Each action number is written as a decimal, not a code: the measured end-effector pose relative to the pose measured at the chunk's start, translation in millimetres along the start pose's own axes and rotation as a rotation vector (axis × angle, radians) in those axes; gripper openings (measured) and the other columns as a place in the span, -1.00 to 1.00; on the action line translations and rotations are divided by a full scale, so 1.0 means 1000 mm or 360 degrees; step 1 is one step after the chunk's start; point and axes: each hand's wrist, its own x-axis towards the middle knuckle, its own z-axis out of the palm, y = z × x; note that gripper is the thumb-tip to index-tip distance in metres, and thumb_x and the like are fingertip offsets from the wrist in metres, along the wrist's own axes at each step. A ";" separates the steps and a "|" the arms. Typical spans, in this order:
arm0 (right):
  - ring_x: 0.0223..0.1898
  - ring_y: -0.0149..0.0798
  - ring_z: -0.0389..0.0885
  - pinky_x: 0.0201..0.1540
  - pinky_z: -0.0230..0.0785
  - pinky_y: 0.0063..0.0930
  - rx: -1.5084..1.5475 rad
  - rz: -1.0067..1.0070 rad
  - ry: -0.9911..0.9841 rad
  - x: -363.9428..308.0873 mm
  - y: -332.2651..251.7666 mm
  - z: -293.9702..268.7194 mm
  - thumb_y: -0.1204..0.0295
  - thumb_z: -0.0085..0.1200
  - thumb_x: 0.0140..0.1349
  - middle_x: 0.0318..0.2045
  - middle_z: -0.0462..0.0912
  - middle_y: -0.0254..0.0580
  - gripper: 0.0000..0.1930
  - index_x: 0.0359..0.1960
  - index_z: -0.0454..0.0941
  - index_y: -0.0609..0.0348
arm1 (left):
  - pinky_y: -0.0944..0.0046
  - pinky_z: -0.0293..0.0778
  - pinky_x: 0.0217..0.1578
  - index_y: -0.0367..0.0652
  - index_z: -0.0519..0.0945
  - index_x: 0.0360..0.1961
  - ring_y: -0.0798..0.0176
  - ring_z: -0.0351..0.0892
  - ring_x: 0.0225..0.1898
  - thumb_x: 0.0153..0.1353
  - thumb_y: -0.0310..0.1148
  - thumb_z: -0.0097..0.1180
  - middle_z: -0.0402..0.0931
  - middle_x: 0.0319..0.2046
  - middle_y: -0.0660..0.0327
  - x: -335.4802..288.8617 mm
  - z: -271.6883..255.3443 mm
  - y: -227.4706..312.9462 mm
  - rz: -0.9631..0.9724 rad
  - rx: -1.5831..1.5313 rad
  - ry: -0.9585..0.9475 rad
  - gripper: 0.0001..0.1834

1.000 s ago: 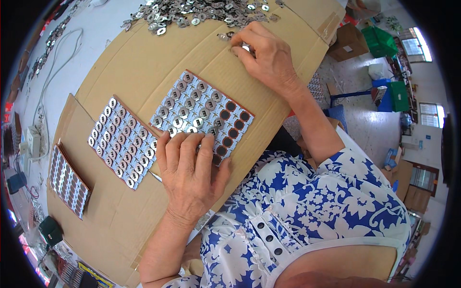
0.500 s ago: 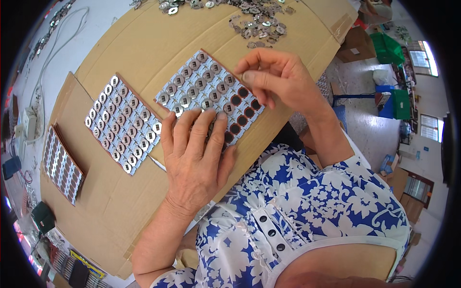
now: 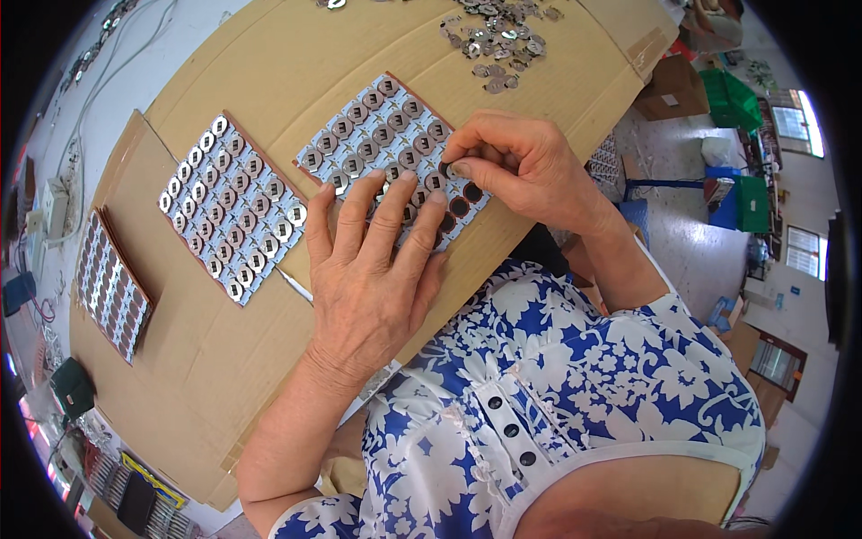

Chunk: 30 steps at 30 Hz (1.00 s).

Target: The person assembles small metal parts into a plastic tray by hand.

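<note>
The left hand (image 3: 373, 269) was laid flat, fingers spread, on a tray (image 3: 386, 135) of round metal discs on the cardboard sheet (image 3: 269, 54). The right hand (image 3: 525, 166) was pinched over a disc at the tray's near edge. A full second tray (image 3: 232, 207) was placed beside it, and loose discs (image 3: 498, 40) were heaped beyond.

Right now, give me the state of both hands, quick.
Left hand: open, flat, pressing down on the tray.
Right hand: fingertips pinched over a tray pocket, apparently on a small disc; the disc itself is hidden.
</note>
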 end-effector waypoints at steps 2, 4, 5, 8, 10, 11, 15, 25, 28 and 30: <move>-0.39 -0.52 0.61 -0.33 0.45 -0.51 0.0025 0.0008 0.0006 -0.001 -0.001 0.001 0.63 0.36 0.39 -0.41 0.68 -0.31 -0.88 -0.09 0.75 0.27 | -0.47 0.23 0.53 -0.07 0.67 0.39 -0.15 0.49 0.45 0.18 -0.26 0.55 0.54 0.44 0.03 0.000 0.001 0.000 0.0036 0.0008 0.0004 -0.29; -0.39 -0.44 0.66 -0.33 0.48 -0.45 0.0006 0.0128 0.0049 -0.002 -0.006 0.004 0.63 0.37 0.38 -0.39 0.70 -0.24 -0.87 -0.09 0.75 0.25 | -0.47 0.23 0.52 0.01 0.67 0.40 -0.14 0.48 0.45 0.18 -0.25 0.56 0.53 0.45 0.06 0.001 0.001 0.001 -0.0001 0.0011 -0.0030 -0.28; -0.39 -0.44 0.66 -0.33 0.48 -0.45 0.0006 0.0126 0.0049 -0.002 -0.003 0.006 0.63 0.37 0.38 -0.39 0.70 -0.24 -0.87 -0.09 0.75 0.25 | -0.47 0.23 0.52 0.01 0.67 0.40 -0.14 0.48 0.45 0.18 -0.25 0.56 0.53 0.45 0.06 0.001 0.001 0.001 -0.0001 0.0013 -0.0028 -0.28; -0.37 -0.26 0.74 -0.31 0.53 -0.36 -0.0236 -0.0233 0.0201 -0.006 0.006 0.014 0.63 0.38 0.35 -0.33 0.70 -0.15 -0.83 -0.05 0.74 0.24 | -0.45 0.24 0.52 -0.02 0.68 0.39 -0.13 0.49 0.44 0.18 -0.26 0.56 0.54 0.42 0.06 0.003 0.000 0.002 -0.0006 0.0009 -0.0029 -0.29; -0.30 -0.04 0.78 -0.26 0.59 -0.25 -0.0412 -0.0352 0.0275 -0.009 0.006 0.018 0.62 0.37 0.33 -0.26 0.70 -0.09 -0.81 -0.05 0.73 0.22 | -0.43 0.25 0.52 -0.02 0.69 0.37 -0.12 0.50 0.43 0.17 -0.26 0.56 0.56 0.40 0.06 0.005 -0.001 0.002 -0.0015 -0.0022 0.0005 -0.32; -0.30 -0.04 0.78 -0.26 0.59 -0.25 -0.0413 -0.0355 0.0278 -0.013 0.005 0.023 0.62 0.37 0.33 -0.26 0.70 -0.09 -0.81 -0.05 0.73 0.22 | -0.43 0.25 0.52 -0.02 0.69 0.37 -0.12 0.50 0.43 0.17 -0.26 0.56 0.56 0.40 0.06 0.004 -0.001 0.001 -0.0012 -0.0020 0.0007 -0.32; -0.29 -0.01 0.75 -0.27 0.56 -0.26 -0.0724 -0.0438 0.0487 -0.022 -0.003 0.041 0.64 0.34 0.37 -0.25 0.66 -0.08 -0.82 -0.03 0.76 0.26 | -0.40 0.25 0.52 -0.02 0.71 0.34 -0.11 0.51 0.41 0.17 -0.27 0.55 0.57 0.37 0.07 0.005 -0.002 0.001 -0.0024 -0.0042 0.0006 -0.35; -0.26 0.04 0.77 -0.20 0.61 -0.17 -0.0860 -0.0502 0.0719 0.017 0.034 -0.023 0.63 0.30 0.39 -0.24 0.67 -0.10 -0.85 -0.06 0.76 0.21 | -0.39 0.25 0.52 -0.02 0.71 0.36 -0.12 0.51 0.41 0.17 -0.28 0.55 0.59 0.35 0.06 0.004 -0.004 0.003 -0.0024 -0.0020 -0.0002 -0.33; -0.27 -0.01 0.77 -0.20 0.60 -0.21 -0.0985 -0.0537 0.0639 0.016 0.038 -0.032 0.63 0.29 0.39 -0.22 0.69 -0.11 -0.81 -0.01 0.76 0.17 | -0.39 0.26 0.52 -0.02 0.71 0.36 -0.12 0.51 0.40 0.17 -0.28 0.54 0.59 0.35 0.07 0.004 -0.003 0.002 -0.0017 -0.0034 0.0004 -0.33; -0.27 -0.05 0.77 -0.21 0.60 -0.23 -0.0946 -0.0555 0.0582 0.012 0.038 -0.034 0.63 0.29 0.40 -0.21 0.70 -0.12 -0.79 0.02 0.76 0.15 | -0.39 0.26 0.51 -0.01 0.71 0.35 -0.12 0.51 0.40 0.17 -0.29 0.54 0.59 0.35 0.07 0.005 -0.003 0.002 -0.0018 -0.0051 0.0009 -0.33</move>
